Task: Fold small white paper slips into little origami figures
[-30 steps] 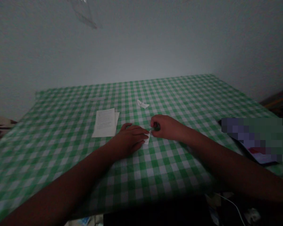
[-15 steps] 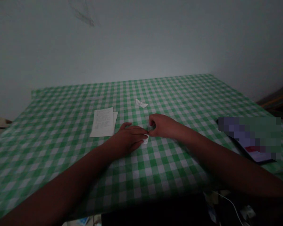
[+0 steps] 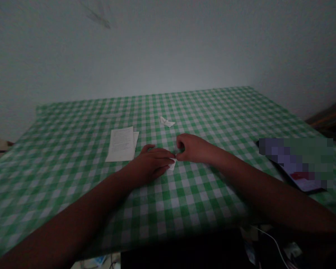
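A small piece of folded white paper (image 3: 172, 164) lies on the checked tablecloth between my two hands, mostly covered by fingers. My left hand (image 3: 154, 162) rests low over its left side, palm down. The thumb and fingertips of that hand hold the paper against the table, while the little finger is raised. My right hand (image 3: 189, 147) is curled, thumb and index finger pinched at the paper's upper right corner. The fingertips of both hands nearly meet there. Farther back lies another folded paper piece (image 3: 167, 121), with nothing touching it.
To the left of my hands are printed paper sheets (image 3: 120, 145), one partly over another. A phone or tablet (image 3: 294, 168), partly blurred out, lies on the right beyond my forearm. The green-and-white tablecloth (image 3: 212, 108) reaches back to a plain wall (image 3: 168, 45).
Both hands stay at the folded paper with almost the same grip. The whole view has shifted slightly; the sheets and the other folded piece have not moved on the table.
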A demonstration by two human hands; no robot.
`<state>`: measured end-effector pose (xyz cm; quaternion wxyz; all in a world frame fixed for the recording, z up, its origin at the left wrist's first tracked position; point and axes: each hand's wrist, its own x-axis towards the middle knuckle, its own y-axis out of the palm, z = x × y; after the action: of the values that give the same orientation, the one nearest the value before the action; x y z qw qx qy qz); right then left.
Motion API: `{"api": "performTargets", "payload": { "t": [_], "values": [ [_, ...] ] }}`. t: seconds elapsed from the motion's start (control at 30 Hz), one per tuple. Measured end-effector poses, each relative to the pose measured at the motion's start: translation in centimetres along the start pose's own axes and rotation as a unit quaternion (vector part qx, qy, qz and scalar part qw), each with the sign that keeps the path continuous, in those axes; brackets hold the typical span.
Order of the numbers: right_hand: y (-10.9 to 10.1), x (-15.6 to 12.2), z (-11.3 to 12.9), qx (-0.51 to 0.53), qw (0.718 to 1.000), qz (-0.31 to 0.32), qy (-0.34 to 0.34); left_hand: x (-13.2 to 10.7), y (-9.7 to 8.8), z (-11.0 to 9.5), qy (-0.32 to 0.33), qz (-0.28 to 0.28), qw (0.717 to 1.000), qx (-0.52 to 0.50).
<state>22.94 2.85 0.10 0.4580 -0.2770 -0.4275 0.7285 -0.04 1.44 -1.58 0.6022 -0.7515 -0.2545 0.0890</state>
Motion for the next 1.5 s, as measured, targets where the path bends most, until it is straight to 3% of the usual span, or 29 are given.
{"api": "performTargets", "payload": {
  "t": [0.4, 0.6, 0.9, 1.1, 1.5],
  "values": [
    [0.7, 0.4, -0.2, -0.003, 0.999, -0.037, 0.016, 0.1, -0.2, -0.1, 0.0, 0.007, 1.0, 0.005],
    [0.8, 0.0, -0.3, -0.002, 0.998, -0.055, -0.041, 0.1, -0.4, -0.1, 0.011, -0.009, 0.999, 0.036],
    [0.9, -0.9, 0.2, -0.011, 0.998, -0.042, -0.046, -0.1, -0.7, -0.3, -0.037, -0.04, 0.997, 0.062],
    [0.9, -1.0, 0.5, -0.003, 0.998, -0.04, -0.043, 0.0, -0.9, -0.3, -0.078, -0.026, 0.995, 0.059],
    [0.7, -1.5, 1.0, 0.167, 0.985, -0.044, -0.008, 0.0, -0.7, 0.0, -0.081, -0.041, 0.994, 0.058]
  ]
}}
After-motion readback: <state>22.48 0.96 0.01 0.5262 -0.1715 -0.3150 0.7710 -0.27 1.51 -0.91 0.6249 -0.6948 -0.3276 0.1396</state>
